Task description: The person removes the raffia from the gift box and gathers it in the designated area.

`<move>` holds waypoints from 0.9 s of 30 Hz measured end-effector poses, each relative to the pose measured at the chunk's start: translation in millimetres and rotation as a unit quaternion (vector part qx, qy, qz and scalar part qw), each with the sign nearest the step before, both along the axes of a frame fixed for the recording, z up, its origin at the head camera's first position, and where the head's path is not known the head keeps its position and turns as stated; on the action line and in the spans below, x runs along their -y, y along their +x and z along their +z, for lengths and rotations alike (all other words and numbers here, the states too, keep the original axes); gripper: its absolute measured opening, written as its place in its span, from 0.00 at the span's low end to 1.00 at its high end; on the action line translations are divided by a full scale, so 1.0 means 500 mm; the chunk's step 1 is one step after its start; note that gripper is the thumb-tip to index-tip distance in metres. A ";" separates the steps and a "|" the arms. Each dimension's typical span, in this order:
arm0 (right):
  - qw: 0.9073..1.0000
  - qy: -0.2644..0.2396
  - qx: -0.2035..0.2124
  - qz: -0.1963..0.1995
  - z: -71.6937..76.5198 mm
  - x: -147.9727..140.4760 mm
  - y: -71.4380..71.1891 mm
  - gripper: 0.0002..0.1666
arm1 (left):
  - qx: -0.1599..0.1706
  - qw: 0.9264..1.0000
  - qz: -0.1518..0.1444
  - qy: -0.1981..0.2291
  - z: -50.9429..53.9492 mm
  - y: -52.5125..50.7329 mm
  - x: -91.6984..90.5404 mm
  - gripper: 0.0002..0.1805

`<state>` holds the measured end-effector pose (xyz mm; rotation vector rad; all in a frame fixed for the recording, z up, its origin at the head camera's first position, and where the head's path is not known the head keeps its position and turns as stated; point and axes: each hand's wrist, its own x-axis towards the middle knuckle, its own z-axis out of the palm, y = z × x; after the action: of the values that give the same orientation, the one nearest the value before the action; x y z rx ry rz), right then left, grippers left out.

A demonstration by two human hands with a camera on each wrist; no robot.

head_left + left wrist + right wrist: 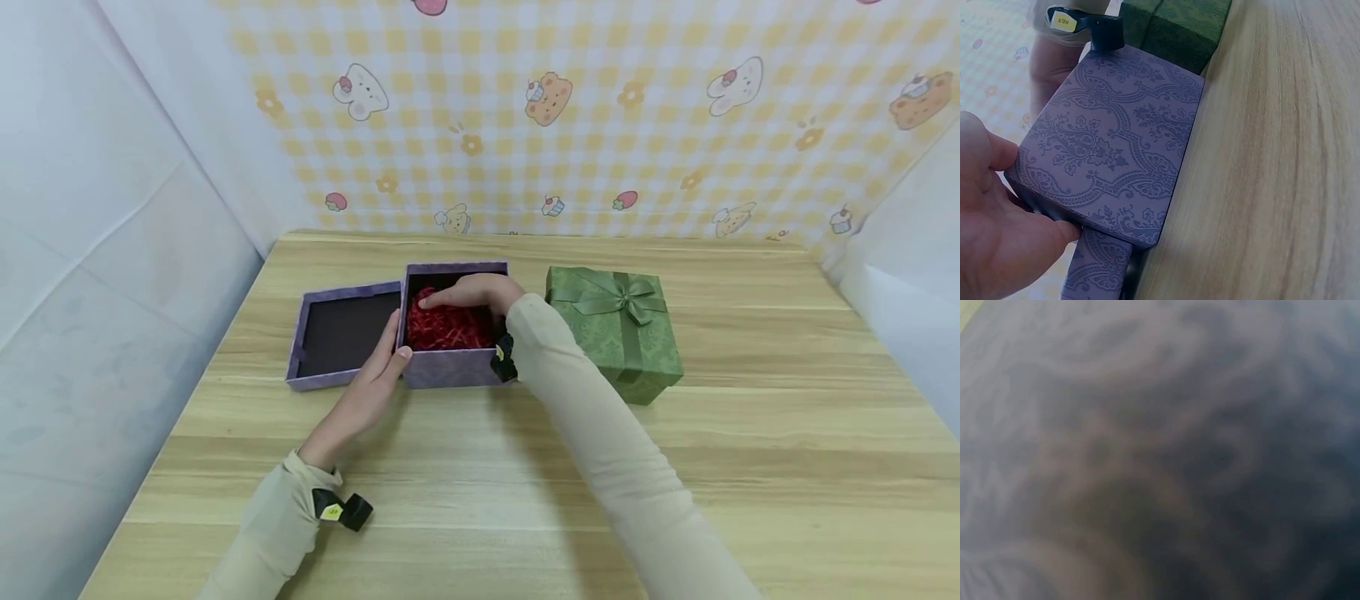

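An uncovered purple box (456, 369) holds crinkled red paper shreds (450, 332). The right hand (480, 292) reaches inside over its right side, fingers on the shreds at the back left; its lower fingers are hidden. Against the box's left side rests the left hand (371, 387), thumb at the front left corner. In the left wrist view, the left hand (1004, 237) touches the patterned purple box (1110, 144) at one edge with thumb and fingertips. The right wrist view shows only a blurred, close patterned surface (1147, 425).
The purple lid (348, 333) lies inside up, just left of the box. A green gift box with a bow (622, 321) stands to the right, beside the right forearm. Behind the wooden table (465, 517) hangs a checked cloth (495, 108).
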<state>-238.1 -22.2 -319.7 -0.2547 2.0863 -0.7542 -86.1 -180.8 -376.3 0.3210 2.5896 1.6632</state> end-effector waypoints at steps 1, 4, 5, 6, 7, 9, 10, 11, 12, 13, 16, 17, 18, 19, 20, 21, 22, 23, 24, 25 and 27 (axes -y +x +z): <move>1.000 0.002 -0.002 0.006 -0.001 0.001 0.000 0.50 | 0.000 1.000 0.000 0.000 0.000 0.000 0.000 0.31; 0.999 0.009 -0.013 0.032 -0.001 0.003 0.003 0.52 | -0.001 1.000 -0.002 0.000 -0.001 -0.001 0.000 0.31; 0.999 0.011 -0.016 0.040 -0.001 0.003 0.004 0.52 | -0.002 1.000 -0.003 0.001 -0.001 -0.001 0.000 0.31; 0.999 0.012 -0.018 0.046 0.000 0.004 0.005 0.52 | -0.003 1.000 -0.004 0.001 0.000 -0.002 0.000 0.31; 0.998 0.013 -0.019 0.052 0.000 0.004 0.006 0.51 | -0.002 1.000 -0.005 0.002 0.000 -0.002 -0.001 0.31; 0.998 0.014 -0.021 0.057 0.002 0.005 0.007 0.49 | -0.002 1.000 -0.006 0.003 0.001 -0.002 -0.001 0.31; 0.998 0.014 -0.020 0.055 0.002 0.005 0.007 0.48 | -0.002 1.000 -0.006 0.003 0.001 -0.003 -0.001 0.31; 0.998 0.015 -0.020 0.055 0.002 0.006 0.006 0.46 | -0.001 1.000 -0.007 0.004 0.001 -0.003 -0.001 0.31; 0.998 0.017 -0.022 0.055 0.002 0.008 0.006 0.45 | 0.001 1.000 -0.007 0.004 0.003 -0.003 -0.001 0.31; 0.998 0.019 -0.025 0.056 0.001 0.009 0.005 0.45 | 0.003 1.000 -0.007 0.004 0.004 -0.002 -0.001 0.31; 0.998 0.019 -0.031 0.060 -0.001 0.013 0.006 0.45 | 0.005 1.000 -0.005 0.003 0.005 -0.002 0.000 0.31; 0.997 0.017 -0.033 0.065 -0.002 0.014 0.006 0.45 | 0.006 1.000 -0.005 0.003 0.005 -0.002 0.000 0.31; 0.997 0.014 -0.035 0.069 -0.003 0.014 0.006 0.46 | 0.007 1.000 -0.005 0.003 0.006 -0.001 0.000 0.31; 0.996 0.013 -0.036 0.075 -0.004 0.015 0.007 0.46 | 0.006 1.000 -0.004 0.002 0.004 -0.001 0.001 0.31; 0.996 0.010 -0.036 0.080 -0.004 0.016 0.009 0.46 | 0.007 1.000 -0.003 0.001 0.003 -0.001 0.001 0.31; 0.996 0.009 -0.037 0.086 -0.006 0.017 0.009 0.46 | 0.008 1.000 -0.002 0.000 0.001 -0.001 0.002 0.31; 0.995 0.008 -0.037 0.093 -0.007 0.018 0.010 0.46 | 0.009 1.000 -0.001 -0.001 0.000 0.000 0.003 0.31; 0.994 0.008 -0.038 0.099 -0.009 0.019 0.011 0.45 | 0.010 1.000 -0.001 -0.002 0.000 0.000 0.003 0.32; 0.994 0.010 -0.041 0.105 -0.009 0.020 0.013 0.45 | 0.011 1.000 0.000 -0.003 -0.001 0.000 0.004 0.31; 0.993 0.014 -0.045 0.112 -0.011 0.022 0.014 0.45 | 0.010 1.000 0.002 -0.004 -0.002 0.000 0.005 0.31; 0.989 0.029 -0.065 0.129 -0.012 0.024 0.017 0.46 | 0.008 1.000 0.002 -0.004 -0.002 -0.001 0.004 0.31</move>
<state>-229.5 -34.2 -325.5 -0.5424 2.1396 -0.5333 -86.4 -182.9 -377.6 0.3029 2.5868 1.6492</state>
